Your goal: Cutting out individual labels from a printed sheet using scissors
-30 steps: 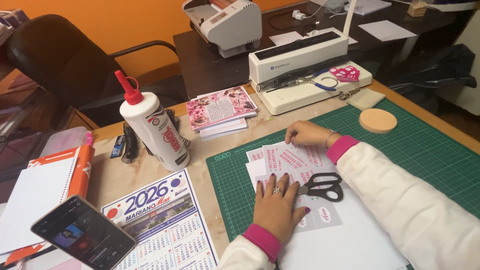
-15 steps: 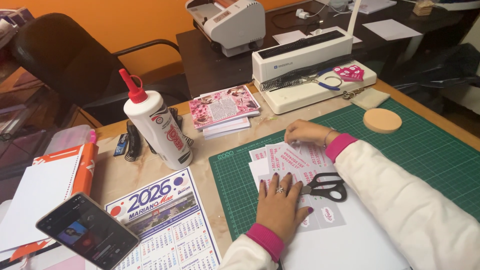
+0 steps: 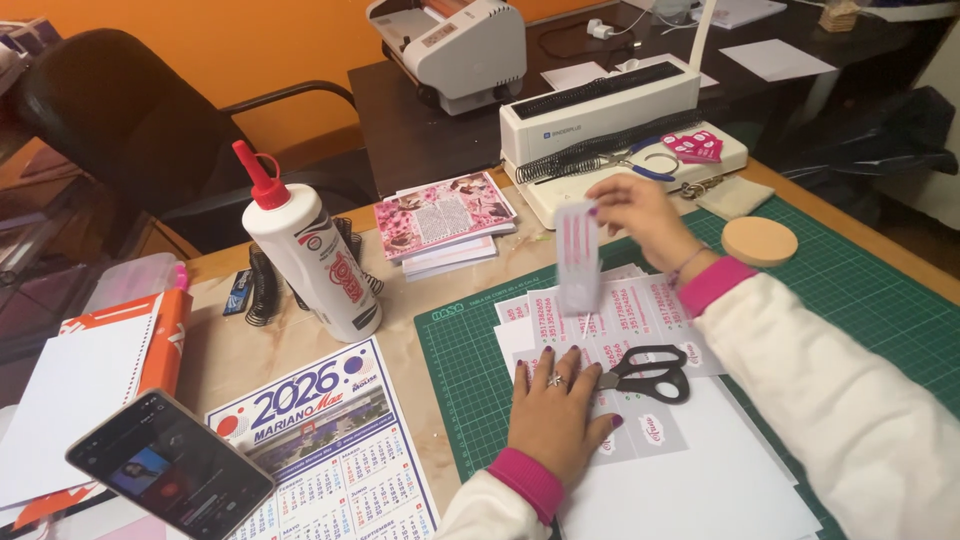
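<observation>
Flat palm below, pinched strip above

The left hand (image 3: 556, 408) lies spread flat on the printed sheets (image 3: 640, 315) near the green cutting mat's (image 3: 860, 300) left edge; beyond, the right hand (image 3: 640, 208) pinches a paper strip (image 3: 578, 258), hanging above them.

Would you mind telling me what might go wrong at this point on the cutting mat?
The right hand holds a thin paper strip by one end; it may bend or slip. The left hand presses the printed sheets right beside the scissors, so lifting could nudge them. The glue bottle stands near the mat.
</observation>
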